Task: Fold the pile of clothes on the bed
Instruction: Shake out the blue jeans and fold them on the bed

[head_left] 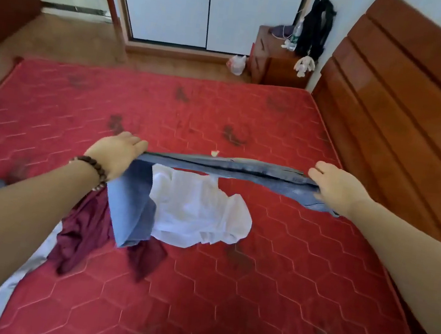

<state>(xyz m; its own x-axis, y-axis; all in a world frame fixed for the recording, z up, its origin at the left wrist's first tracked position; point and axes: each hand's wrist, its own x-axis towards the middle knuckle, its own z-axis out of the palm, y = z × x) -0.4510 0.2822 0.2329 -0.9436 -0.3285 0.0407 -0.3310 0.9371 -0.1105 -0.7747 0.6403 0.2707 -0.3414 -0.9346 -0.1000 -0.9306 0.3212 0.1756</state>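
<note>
**Jeans held taut above the bed, the rest of the pile waiting**

The red mattress (225, 293) fills most of the frame, with the wooden headboard (405, 93) running down the upper right. Across the middle, the person holds a pair of blue jeans (227, 166) stretched between both hands, lifted clear of the bed. Their long axis runs left to right across the frame, close to level, sagging slightly toward the right. One end hangs down in a doubled flap at lower left of centre; which end is the waist I cannot tell.

Below the jeans a white garment (199, 209) lies crumpled on the mattress, and a maroon garment (84, 230) sprawls at lower left, partly under the hanging denim.

The left hand (117, 153), a bead bracelet (95, 168) at its wrist, is closed over the left end of the denim. The right hand (337, 187) is clamped on the right end.

The risk, I'd say, is that hanging flap: lowered as it is, it could land on the white and maroon pieces and bunch up, spoiling the fold. The denim is also twisted along its length, so the legs may not lie matched.
</note>
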